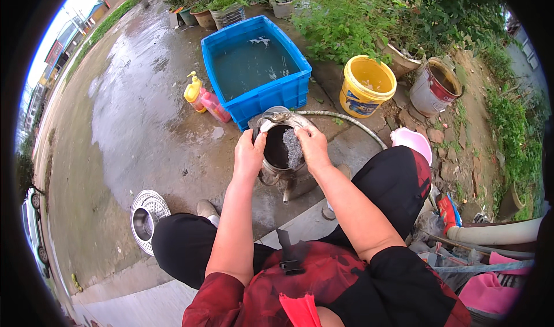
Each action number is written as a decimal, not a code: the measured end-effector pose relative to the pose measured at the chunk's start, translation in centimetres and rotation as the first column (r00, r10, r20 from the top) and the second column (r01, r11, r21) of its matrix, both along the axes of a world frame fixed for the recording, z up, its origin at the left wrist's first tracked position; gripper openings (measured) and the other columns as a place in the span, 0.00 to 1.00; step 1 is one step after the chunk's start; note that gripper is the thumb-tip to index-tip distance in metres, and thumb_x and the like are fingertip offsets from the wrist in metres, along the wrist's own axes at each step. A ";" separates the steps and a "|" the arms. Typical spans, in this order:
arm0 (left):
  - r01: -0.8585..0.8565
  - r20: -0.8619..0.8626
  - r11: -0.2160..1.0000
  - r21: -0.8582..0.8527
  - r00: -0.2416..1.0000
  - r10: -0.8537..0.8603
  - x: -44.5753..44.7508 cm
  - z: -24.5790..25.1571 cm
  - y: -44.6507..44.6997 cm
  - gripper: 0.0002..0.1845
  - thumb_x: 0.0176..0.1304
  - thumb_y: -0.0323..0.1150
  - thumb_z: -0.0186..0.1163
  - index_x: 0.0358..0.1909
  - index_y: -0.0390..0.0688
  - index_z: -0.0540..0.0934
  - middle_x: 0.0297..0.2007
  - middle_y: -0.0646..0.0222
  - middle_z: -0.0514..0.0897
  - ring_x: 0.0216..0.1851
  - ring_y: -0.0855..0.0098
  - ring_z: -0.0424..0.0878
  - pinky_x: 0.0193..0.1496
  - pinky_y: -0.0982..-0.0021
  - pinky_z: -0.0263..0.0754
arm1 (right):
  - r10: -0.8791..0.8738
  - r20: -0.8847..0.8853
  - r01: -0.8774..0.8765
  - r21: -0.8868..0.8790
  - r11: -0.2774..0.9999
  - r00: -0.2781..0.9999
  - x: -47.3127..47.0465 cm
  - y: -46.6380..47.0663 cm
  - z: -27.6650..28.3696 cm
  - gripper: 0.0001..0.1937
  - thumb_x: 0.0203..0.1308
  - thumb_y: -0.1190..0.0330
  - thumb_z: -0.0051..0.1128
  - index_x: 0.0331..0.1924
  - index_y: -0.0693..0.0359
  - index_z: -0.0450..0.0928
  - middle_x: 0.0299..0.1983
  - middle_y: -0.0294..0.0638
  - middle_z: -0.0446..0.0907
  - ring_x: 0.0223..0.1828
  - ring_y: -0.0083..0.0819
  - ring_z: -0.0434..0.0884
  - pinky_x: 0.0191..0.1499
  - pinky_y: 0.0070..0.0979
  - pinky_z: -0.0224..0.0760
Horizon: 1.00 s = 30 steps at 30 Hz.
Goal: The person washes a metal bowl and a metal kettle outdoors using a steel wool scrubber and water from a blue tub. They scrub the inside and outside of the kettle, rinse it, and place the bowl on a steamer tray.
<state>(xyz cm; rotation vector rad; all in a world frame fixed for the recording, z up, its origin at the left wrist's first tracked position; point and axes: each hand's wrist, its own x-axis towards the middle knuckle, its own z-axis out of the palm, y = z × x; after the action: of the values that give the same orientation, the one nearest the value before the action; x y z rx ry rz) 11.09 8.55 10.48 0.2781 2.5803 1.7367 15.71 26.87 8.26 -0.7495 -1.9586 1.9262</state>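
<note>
A metal kettle [265, 171] stands tilted between my feet, its round mouth facing me and its inside dark. My left hand [249, 152] grips the left side of the rim, thumb on top. In my right hand [313, 149] is a grey steel wool scrubber [292, 149], pinched against the right part of the kettle's mouth. What looks like a spout [287, 192] points toward me. The right hand's fingers below the rim are hidden. Just beyond stands a blue plastic tub [268, 104] holding cloudy water.
Two bottles, a yellow pump bottle [194, 92] and a pink one [215, 106], stand left of the tub. A yellow bucket [368, 80], a hose [355, 121] and a pink basin [413, 143] lie to the right. A perforated metal plate [147, 197] with a steel cup [143, 223] is by my left knee.
</note>
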 end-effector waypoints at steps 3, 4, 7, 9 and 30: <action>0.018 0.180 0.998 -0.065 0.984 -0.006 -1.2 -1.9 -1.0 0.18 0.80 0.43 0.57 0.46 0.35 0.82 0.28 0.62 0.82 0.24 0.73 0.80 0.28 0.65 0.76 | 0.010 0.049 -0.008 -0.049 0.999 0.999 0.1 -0.1 0.0 0.11 0.68 0.62 0.67 0.37 0.63 0.85 0.31 0.30 0.80 0.34 0.18 0.75 0.40 0.24 0.69; 0.055 0.315 0.997 0.053 0.946 -0.069 -1.4 -2.6 -1.2 0.18 0.81 0.43 0.55 0.49 0.36 0.82 0.30 0.65 0.83 0.28 0.74 0.81 0.30 0.66 0.77 | 0.005 0.027 -0.002 -0.093 0.996 1.000 -0.3 -0.1 -0.7 0.11 0.69 0.62 0.66 0.38 0.62 0.84 0.32 0.30 0.81 0.35 0.18 0.75 0.41 0.24 0.70; -0.120 0.465 0.810 0.573 0.862 -0.201 -1.5 -4.5 -1.1 0.18 0.83 0.43 0.55 0.55 0.37 0.80 0.31 0.68 0.82 0.29 0.74 0.82 0.30 0.68 0.78 | -0.028 -0.012 0.025 -0.205 0.978 1.000 -1.2 -0.2 -1.4 0.16 0.70 0.59 0.66 0.38 0.66 0.86 0.31 0.34 0.84 0.34 0.21 0.78 0.40 0.27 0.72; -0.221 0.519 0.650 0.727 0.797 -0.309 -2.4 -6.0 -1.9 0.18 0.82 0.43 0.57 0.58 0.38 0.79 0.35 0.67 0.83 0.33 0.69 0.84 0.35 0.65 0.81 | -0.049 -0.059 0.029 -0.294 0.955 0.997 -1.7 -0.4 -1.5 0.15 0.72 0.60 0.65 0.39 0.66 0.86 0.30 0.32 0.82 0.33 0.20 0.76 0.39 0.26 0.70; -0.749 0.765 0.158 0.643 0.619 -0.176 -1.5 -4.2 0.1 0.33 0.85 0.58 0.39 0.72 0.42 0.72 0.64 0.58 0.85 0.65 0.57 0.81 0.72 0.53 0.72 | 0.529 0.481 -0.685 0.239 0.688 0.699 -6.7 -9.0 1.9 0.35 0.74 0.47 0.40 0.58 0.76 0.78 0.57 0.71 0.82 0.64 0.60 0.80 0.67 0.50 0.72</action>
<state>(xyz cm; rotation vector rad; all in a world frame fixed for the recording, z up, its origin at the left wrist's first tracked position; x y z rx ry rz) 9.58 8.66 6.27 -0.9380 0.6385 2.6180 9.00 17.87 10.15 -0.3600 -3.0573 1.6334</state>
